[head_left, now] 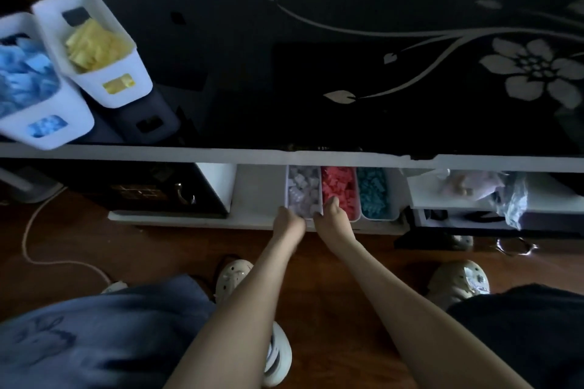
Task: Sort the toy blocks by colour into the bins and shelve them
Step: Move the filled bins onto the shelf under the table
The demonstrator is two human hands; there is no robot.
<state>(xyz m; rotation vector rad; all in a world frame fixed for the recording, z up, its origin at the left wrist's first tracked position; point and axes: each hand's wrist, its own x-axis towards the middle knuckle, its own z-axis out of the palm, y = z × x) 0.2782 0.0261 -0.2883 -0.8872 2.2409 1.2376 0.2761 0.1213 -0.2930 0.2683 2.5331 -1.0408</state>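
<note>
A person is standing on a brown wooden floor [331,294] and bending forward, both bare arms reaching down and away. The left hand [289,221] and right hand [330,216] are gripping the near end of a narrow white plastic bin of pale lilac toy blocks [288,186]. The fingers [332,204] are curling onto its rim at each corner, probably to keep it square to its slot. The bin is resting on a low white shelf [259,193] under the bench. It is touching a matching white bin of red blocks [355,217], with a white bin of teal blocks [379,217] just beyond. Farther off, a white bin of blue blocks [77,123] and a white bin of yellow blocks [91,85] are sitting at the left of the glossy black flower-patterned bench [316,73], probably waiting to be shelved.
</note>
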